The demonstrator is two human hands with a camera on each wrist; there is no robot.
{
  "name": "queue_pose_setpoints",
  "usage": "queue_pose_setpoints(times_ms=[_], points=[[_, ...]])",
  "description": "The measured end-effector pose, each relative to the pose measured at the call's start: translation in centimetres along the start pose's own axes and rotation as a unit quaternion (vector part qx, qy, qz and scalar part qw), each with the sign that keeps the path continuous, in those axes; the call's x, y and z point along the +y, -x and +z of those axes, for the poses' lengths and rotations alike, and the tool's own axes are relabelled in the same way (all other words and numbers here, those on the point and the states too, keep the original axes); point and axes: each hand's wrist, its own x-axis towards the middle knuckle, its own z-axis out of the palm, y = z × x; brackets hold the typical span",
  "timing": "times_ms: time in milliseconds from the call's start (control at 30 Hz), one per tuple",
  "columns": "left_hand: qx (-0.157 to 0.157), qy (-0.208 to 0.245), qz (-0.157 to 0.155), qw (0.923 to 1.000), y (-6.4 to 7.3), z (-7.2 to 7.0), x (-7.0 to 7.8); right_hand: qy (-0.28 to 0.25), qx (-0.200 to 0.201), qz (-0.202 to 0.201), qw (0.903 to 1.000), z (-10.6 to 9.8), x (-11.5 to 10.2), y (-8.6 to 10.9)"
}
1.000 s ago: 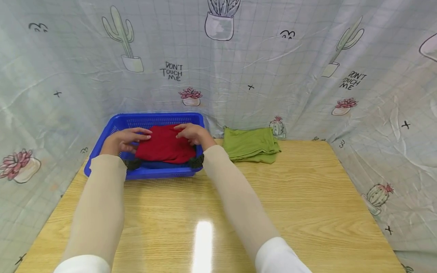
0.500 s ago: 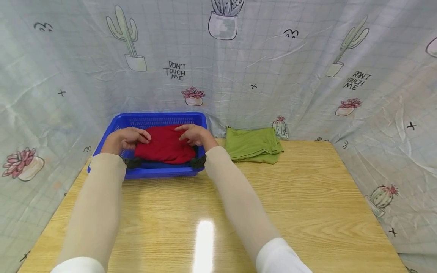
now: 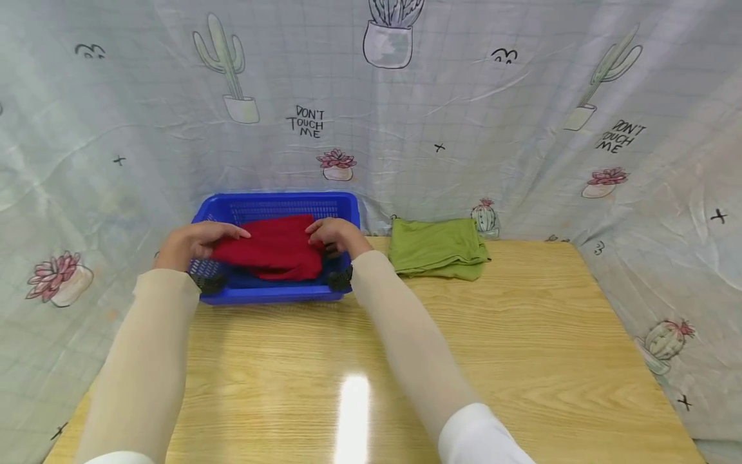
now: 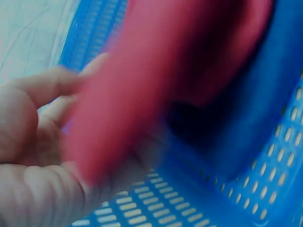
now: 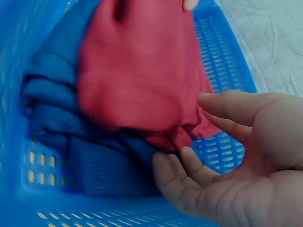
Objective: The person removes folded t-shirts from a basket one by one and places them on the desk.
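Note:
A red folded cloth (image 3: 272, 248) lies inside the blue plastic basket (image 3: 272, 298), above a dark blue cloth (image 5: 102, 163) seen in the right wrist view. My left hand (image 3: 197, 240) grips the red cloth's left end, which is raised and blurred in the left wrist view, with thumb and fingers on either side. At the right end, my right hand (image 3: 341, 233) holds the cloth's edge between thumb and curled fingers. Its fingertips (image 5: 163, 165) touch the underside near the blue cloth.
Right of the basket, a green folded cloth (image 3: 437, 248) lies on the wooden table (image 3: 493, 348) by the back curtain. The patterned curtain (image 3: 406, 129) encloses the table at the back and sides. The basket stands against it at the back left.
My left hand has moved left, drawing the red cloth's left end outward with it. The right hand's fingers have closed in on the right edge. The view has swung slightly left.

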Motion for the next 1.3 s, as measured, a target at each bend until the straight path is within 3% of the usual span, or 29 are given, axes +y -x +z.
queue_pose_setpoints(times_ms=[133, 400, 500, 667, 800, 900, 967, 1067, 1167, 1233, 1300], points=[[-0.019, -0.009, 0.016, 0.9997, -0.3, 0.8, 0.8, -0.002, -0.019, 0.026, 0.9995, -0.4, -0.4, 0.3], [0.011, 0.032, 0.087, 0.9956, 0.3, 2.1, 3.9, -0.049, -0.07, 0.095, 0.9918, -0.7, -1.5, 0.8], [0.028, 0.039, 0.093, 0.9945, 0.4, 2.8, 5.0, -0.042, -0.084, 0.121, 0.9882, -0.4, -2.1, 1.0], [0.074, 0.048, 0.077, 0.9931, 0.7, 3.5, 6.3, -0.033, -0.12, 0.143, 0.9819, 0.5, -3.6, 1.4], [0.075, 0.09, 0.075, 0.9903, 1.0, 3.7, 6.8, -0.061, -0.117, 0.178, 0.9753, 1.2, -4.3, 1.6], [0.066, 0.145, 0.095, 0.9827, 1.4, 3.8, 6.9, -0.073, -0.064, 0.167, 0.9811, 1.3, -4.3, 1.6], [0.05, 0.191, 0.115, 0.9735, 1.9, 3.8, 6.9, -0.08, -0.026, 0.148, 0.9854, 1.1, -4.1, 1.5], [0.006, 0.282, 0.142, 0.9488, 2.9, 3.9, 6.8, -0.118, -0.011, 0.12, 0.9857, 0.5, -3.5, 0.9], [-0.027, 0.34, 0.16, 0.9261, 3.7, 4.2, 7.0, -0.206, -0.058, 0.108, 0.9707, 0.0, -2.7, 0.1], [-0.028, 0.344, 0.178, 0.9216, 4.2, 4.5, 7.4, -0.27, -0.095, 0.106, 0.9523, -0.3, -2.4, -0.5], [-0.015, 0.328, 0.206, 0.922, 4.5, 4.8, 7.8, -0.314, -0.129, 0.098, 0.9357, -0.6, -2.1, -0.7]])
